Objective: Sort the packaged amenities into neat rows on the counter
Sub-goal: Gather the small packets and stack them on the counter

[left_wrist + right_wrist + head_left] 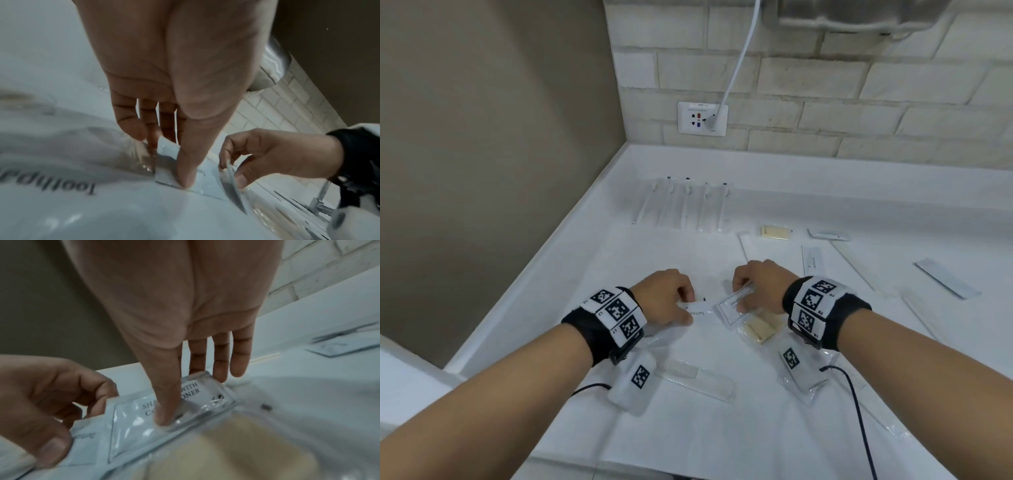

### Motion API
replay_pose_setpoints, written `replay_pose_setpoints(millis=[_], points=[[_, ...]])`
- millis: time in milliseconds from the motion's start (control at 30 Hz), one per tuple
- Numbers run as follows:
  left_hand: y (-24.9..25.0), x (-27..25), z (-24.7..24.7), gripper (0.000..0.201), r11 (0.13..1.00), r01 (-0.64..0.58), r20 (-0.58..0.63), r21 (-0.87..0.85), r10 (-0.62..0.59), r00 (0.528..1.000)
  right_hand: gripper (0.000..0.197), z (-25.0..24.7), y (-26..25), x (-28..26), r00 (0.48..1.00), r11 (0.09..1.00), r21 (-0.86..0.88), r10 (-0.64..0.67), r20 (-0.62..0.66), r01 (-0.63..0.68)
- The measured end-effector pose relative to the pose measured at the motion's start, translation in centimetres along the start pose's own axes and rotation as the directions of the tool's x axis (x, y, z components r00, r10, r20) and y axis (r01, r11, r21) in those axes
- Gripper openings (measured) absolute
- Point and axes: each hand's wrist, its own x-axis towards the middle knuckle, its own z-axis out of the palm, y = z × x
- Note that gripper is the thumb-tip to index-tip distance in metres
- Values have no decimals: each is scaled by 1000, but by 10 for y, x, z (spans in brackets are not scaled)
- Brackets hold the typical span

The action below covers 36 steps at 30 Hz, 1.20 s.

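On the white counter [774, 428], my left hand [686, 306] pinches a small white toothpaste sachet [700, 312]. In the left wrist view the thumb lies on top of the sachet [164, 173] and the fingers [152, 138] sit behind its raised far edge. My right hand [739, 296] pinches a clear "shampoo with conditioner" sachet [732, 310]. In the right wrist view the thumb presses on the sachet [133, 426] and the fingers [220, 369] hook its far edge. A row of several wrapped toothbrushes [685, 204] lies at the back.
A cream soap packet [760, 330] lies under my right wrist, with a wrapped comb [695, 377] near the front. More packets [947, 278] and another soap [775, 232] are scattered to the right. A wall outlet [702, 119] with a cord sits behind; a wall bounds the left.
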Motion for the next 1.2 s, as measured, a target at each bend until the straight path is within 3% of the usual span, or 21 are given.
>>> replay_pose_setpoints(millis=[200,367,433,500,567,667,767,867,1033,1200], points=[[-5,9,-11,23,995,47,-126,-87,-58,990,14,-6,-6,-5,994,991,74,-108,-24,110],[-7,0,-20,53,998,53,-117,-25,-56,992,12,-1,-16,-11,986,985,58,-166,15,165],[-3,-15,-22,42,1000,21,-154,-9,-22,988,10,0,-19,-11,988,986,63,-153,11,152],[4,-34,-19,28,996,-28,-118,-89,17,993,10,2,-22,-11,990,986,82,-143,-5,143],[10,-52,-10,27,986,-65,7,-155,67,998,12,5,-25,-10,990,986,89,-143,-20,144],[7,-68,11,41,993,-118,139,-30,121,983,15,10,-32,-10,990,988,79,-133,-40,136],[2,-72,26,48,992,-128,130,11,125,984,16,13,-35,-11,991,989,79,-125,-52,128],[1,-71,27,33,995,-93,118,25,89,989,16,16,-32,-13,992,988,101,-112,-65,118],[0,-66,25,29,997,-69,181,45,60,982,14,17,-21,-22,993,990,115,-76,-95,87],[2,-43,5,27,988,-84,83,127,74,994,12,6,-6,-33,991,991,129,-18,-136,36]])
